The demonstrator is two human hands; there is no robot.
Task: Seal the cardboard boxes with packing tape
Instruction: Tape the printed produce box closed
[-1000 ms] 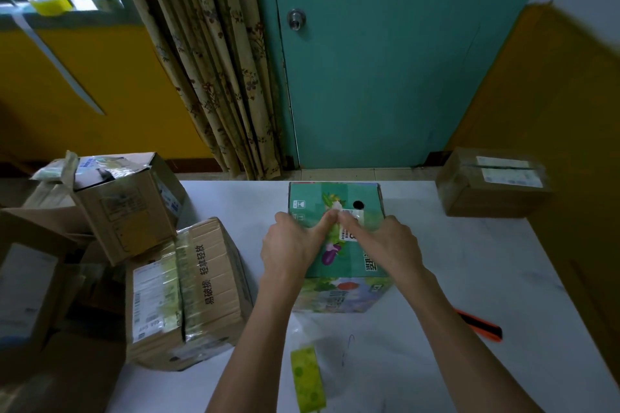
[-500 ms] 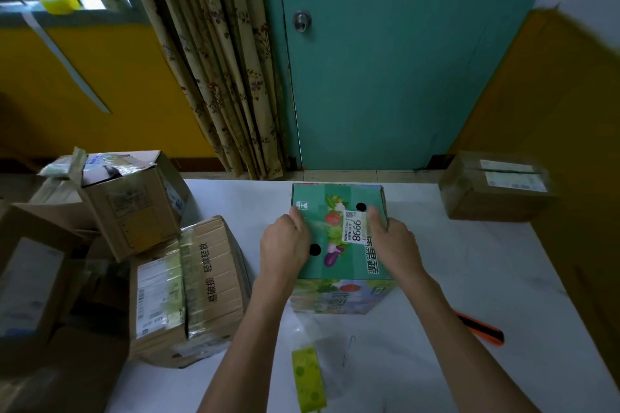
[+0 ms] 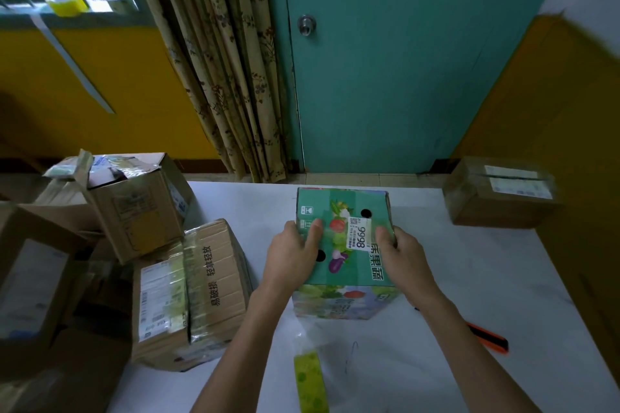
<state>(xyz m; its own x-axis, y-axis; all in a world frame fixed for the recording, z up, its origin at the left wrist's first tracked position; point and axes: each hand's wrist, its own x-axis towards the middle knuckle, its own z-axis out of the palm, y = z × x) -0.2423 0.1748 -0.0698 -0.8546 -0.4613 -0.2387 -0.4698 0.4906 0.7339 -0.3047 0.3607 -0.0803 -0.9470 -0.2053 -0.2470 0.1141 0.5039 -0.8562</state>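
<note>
Head view: green box [image 3: 342,273] near desk [image 3: 486,278] far edge, gripped at its sides by left hand [image 3: 292,258] and right hand [image 3: 402,258]. Step judged: positioning for taping. Next: tape roll [image 3: 310,382], at near edge, to be fetched.

A floral curtain [image 3: 228,77] hangs beside a teal door [image 3: 402,60], and an orange-and-black tool [image 3: 489,340] lies on the white table [image 3: 503,278].

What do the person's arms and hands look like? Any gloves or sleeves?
No gloves, no sleeves in view. The left hand and right hand are bare, and so are the left forearm and right forearm, down to the picture's bottom edge. I see no watch, bracelet or ring.
</note>
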